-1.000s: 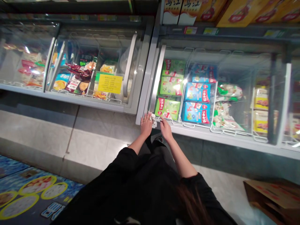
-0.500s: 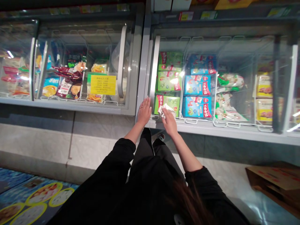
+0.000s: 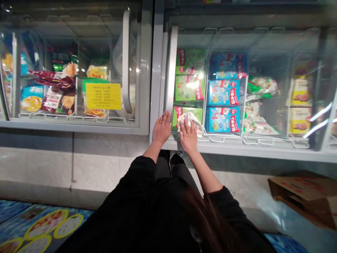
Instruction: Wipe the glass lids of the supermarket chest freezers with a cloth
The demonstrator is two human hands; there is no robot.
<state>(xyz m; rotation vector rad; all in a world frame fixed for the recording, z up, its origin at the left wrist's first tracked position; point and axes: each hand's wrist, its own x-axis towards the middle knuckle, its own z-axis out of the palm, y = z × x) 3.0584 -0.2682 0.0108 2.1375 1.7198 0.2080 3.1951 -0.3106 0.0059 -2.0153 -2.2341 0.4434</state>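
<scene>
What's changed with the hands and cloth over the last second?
The cloth, beside the left hand at the freezer's front edge earlier, has moved right and away from the person. It's now spread under the right hand, over the nearest green box; the left hand no longer touches it. Unchanged: left hand at the freezer's corner, blue boxes in place.

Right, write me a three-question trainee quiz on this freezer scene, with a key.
1. Which of the person's hands lies on the crumpled white cloth?
2. True or false: the rectangular yellow paper sign is on the grey, glass-topped left-hand freezer.
3. Fill in the colour: the rectangular blue packs sit immediately right of the ____ packs.

Key:
1. The right hand.
2. True.
3. Green: rectangular green packs with red labels.
</scene>
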